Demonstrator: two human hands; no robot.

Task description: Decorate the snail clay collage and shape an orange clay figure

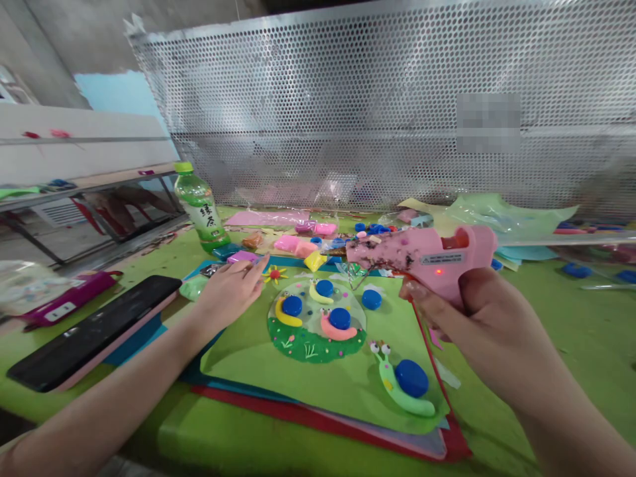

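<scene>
My right hand [489, 324] is wrapped round the handle of a pink hot glue gun [420, 250], whose stained nozzle points left and whose small red light glows. My left hand [233, 288] rests with fingers stretched out at the upper left of a green sheet [238, 351], beside a yellow clay flower [275, 274]. A round clay scene [318, 358] on the sheet carries a yellow snail [288, 321], a pale yellow snail [320, 293] and a pink snail [338, 331], each with a blue cap shell. Lower right lie a green snail [405, 391] and, higher up, a blue bottle cap [371, 299].
A green tea bottle [199, 209] stands at the back left. A black phone [99, 324] and a purple packet [74, 298] lie left. Clay packets [295, 245], loose blue caps and plastic scraps line the back, before a perforated metal panel [348, 106].
</scene>
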